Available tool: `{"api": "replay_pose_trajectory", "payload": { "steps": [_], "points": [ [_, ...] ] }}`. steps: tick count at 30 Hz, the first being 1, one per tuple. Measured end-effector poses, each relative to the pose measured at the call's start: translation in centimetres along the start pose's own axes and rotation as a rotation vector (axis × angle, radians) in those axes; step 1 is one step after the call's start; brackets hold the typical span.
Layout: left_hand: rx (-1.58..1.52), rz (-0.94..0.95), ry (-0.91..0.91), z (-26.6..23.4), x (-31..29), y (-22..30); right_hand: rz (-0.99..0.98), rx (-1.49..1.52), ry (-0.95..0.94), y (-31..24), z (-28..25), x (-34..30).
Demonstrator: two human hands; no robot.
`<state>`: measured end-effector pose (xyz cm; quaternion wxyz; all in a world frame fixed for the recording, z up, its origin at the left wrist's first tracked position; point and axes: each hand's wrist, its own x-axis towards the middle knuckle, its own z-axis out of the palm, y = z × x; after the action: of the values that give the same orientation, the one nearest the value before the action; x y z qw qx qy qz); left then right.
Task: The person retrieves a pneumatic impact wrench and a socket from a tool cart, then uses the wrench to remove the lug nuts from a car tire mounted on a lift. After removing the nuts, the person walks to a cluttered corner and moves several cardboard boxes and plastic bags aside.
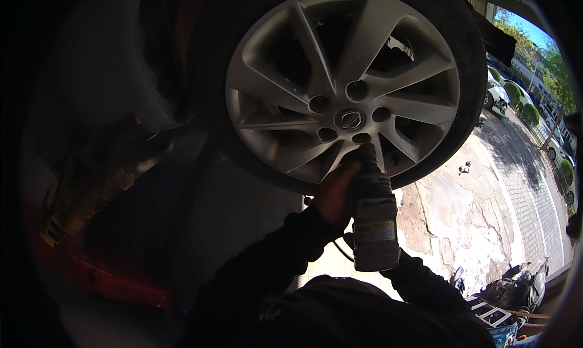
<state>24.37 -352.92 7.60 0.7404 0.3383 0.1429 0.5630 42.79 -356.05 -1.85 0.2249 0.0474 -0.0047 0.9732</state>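
Observation:
A silver alloy wheel (419, 108) with a dark tire (466, 114) is up in front of me, several lug holes around its centre cap (350, 120). An impact wrench (375, 226) points at the wheel, its nose at the lowest lug hole (361, 138). Whether a socket is seated on a nut there is too dark to tell. My left hand (337, 193) is closed around the front part of the impact wrench. My right forearm (419, 281) runs up to the tool's rear; the right hand is hidden behind its body, where the handle would be.
Dark car bodywork (79, 105) fills the left side. A yellow piece of equipment (67, 217) and a red beam (115, 281) stand low at the left. A thin hose (342, 248) curves beside the wrench. Cracked pavement (449, 208), a motorbike (516, 287) and parked cars (497, 96) are at the right.

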Motion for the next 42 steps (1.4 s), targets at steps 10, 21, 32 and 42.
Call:
{"api": "replay_pose_trajectory", "payload": {
  "steps": [10, 21, 32, 42],
  "points": [
    [0.334, 0.094, 0.008, -2.1, -1.3, 8.3, -0.592, -1.889, 0.455, 4.2, 5.3, 7.7],
    [0.847, 0.587, -0.268, 0.5, -7.1, 11.4, -0.795, -2.163, 0.479, 4.6, 10.3, 13.9],
    [1.255, 0.493, -0.252, 2.4, -8.5, 14.4, -0.944, -1.646, 0.243, 7.3, 10.5, 14.5],
    [1.090, 0.674, -0.109, 0.6, -6.1, 6.9, -1.057, -1.654, 0.250, 3.3, 8.5, 10.9]
  ]
}}
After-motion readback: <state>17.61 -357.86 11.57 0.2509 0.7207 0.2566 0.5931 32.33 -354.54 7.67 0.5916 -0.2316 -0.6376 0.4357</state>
